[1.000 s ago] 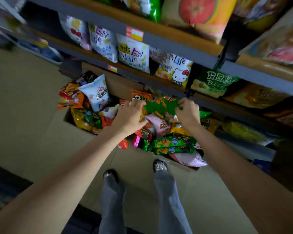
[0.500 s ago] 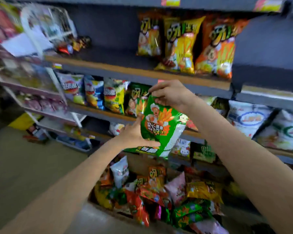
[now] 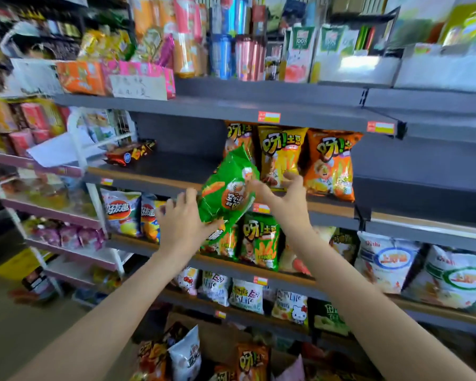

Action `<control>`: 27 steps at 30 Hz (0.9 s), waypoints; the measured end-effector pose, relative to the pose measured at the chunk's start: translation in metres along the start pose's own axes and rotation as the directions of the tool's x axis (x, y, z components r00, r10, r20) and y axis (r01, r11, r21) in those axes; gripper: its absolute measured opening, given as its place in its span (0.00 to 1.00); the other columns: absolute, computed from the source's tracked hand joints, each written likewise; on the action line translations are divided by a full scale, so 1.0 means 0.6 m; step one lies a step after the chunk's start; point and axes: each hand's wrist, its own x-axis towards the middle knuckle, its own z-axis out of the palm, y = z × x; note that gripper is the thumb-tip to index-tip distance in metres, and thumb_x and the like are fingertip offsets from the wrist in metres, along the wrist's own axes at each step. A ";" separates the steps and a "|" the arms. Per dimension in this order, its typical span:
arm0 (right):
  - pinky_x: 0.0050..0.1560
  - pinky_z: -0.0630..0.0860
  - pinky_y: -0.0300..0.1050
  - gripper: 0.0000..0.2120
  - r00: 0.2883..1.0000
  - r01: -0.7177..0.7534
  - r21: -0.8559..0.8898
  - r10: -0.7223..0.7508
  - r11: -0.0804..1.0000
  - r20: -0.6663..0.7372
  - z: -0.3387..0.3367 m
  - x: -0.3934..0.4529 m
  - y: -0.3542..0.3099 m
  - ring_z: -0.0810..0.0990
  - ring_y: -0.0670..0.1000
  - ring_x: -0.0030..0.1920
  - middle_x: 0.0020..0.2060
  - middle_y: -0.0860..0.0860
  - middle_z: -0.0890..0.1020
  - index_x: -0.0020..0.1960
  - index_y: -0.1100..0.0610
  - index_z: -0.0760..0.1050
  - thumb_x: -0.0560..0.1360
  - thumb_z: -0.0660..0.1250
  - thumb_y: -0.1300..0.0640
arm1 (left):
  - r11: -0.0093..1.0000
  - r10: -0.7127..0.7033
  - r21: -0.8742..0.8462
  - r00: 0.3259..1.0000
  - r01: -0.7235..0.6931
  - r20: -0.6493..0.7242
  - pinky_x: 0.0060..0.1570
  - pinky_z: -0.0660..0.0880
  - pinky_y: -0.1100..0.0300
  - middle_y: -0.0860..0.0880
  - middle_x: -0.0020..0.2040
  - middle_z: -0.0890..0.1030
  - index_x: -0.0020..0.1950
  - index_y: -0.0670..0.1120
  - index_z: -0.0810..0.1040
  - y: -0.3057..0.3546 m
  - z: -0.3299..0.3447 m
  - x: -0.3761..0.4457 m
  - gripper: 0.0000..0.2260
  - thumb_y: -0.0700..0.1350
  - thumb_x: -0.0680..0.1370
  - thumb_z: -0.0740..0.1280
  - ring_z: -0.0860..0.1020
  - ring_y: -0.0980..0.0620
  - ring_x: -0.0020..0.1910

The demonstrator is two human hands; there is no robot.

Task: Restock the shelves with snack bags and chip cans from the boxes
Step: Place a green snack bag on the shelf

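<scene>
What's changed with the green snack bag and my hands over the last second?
The green snack bag was lifted out of the box on the floor, up to the shelf with the yellow and orange bags. The left hand still supports its lower edge; the right hand has opened at its upper side. The shelf stock stayed put.

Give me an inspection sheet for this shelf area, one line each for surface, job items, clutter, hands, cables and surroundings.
Surface: dark shelf, left part bare, three orange and yellow snack bags standing at right.
Job's things: green snack bag tilted in front of that shelf; box of snack bags on the floor below.
Clutter: loose dark packet lying at the shelf's back left.
Hands: left hand supports the green bag's lower edge; right hand at its right side, grip unclear.
Cables: nothing seen.
Surroundings: stocked shelves above and below; white wire rack at left.
</scene>
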 end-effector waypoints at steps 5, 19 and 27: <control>0.50 0.77 0.47 0.33 0.927 -0.369 0.537 0.259 0.759 0.272 0.076 0.034 0.027 0.80 0.52 0.55 0.57 0.53 0.79 0.65 0.56 0.63 0.67 0.75 0.49 | 0.931 0.287 0.257 0.956 -0.261 -0.068 0.54 0.64 0.47 0.44 0.45 0.79 0.51 0.41 0.74 0.029 0.029 0.027 0.33 0.60 0.57 0.78 0.77 0.43 0.46; 0.53 0.75 0.47 0.33 0.906 -0.411 0.442 0.410 0.797 0.103 0.152 0.190 0.109 0.76 0.53 0.53 0.54 0.52 0.75 0.63 0.56 0.62 0.66 0.77 0.53 | 0.558 0.000 -0.724 0.873 0.405 0.489 0.58 0.70 0.58 0.53 0.50 0.79 0.56 0.51 0.71 0.025 0.093 0.159 0.14 0.39 0.74 0.66 0.76 0.55 0.53; 0.58 0.76 0.57 0.33 0.916 -0.400 0.379 0.378 0.835 0.134 0.104 0.228 0.123 0.80 0.57 0.55 0.57 0.54 0.79 0.64 0.52 0.66 0.64 0.78 0.49 | 0.200 -0.107 -0.644 0.670 0.738 0.734 0.44 0.74 0.61 0.48 0.49 0.80 0.53 0.46 0.76 -0.044 0.127 0.211 0.09 0.44 0.74 0.69 0.77 0.53 0.46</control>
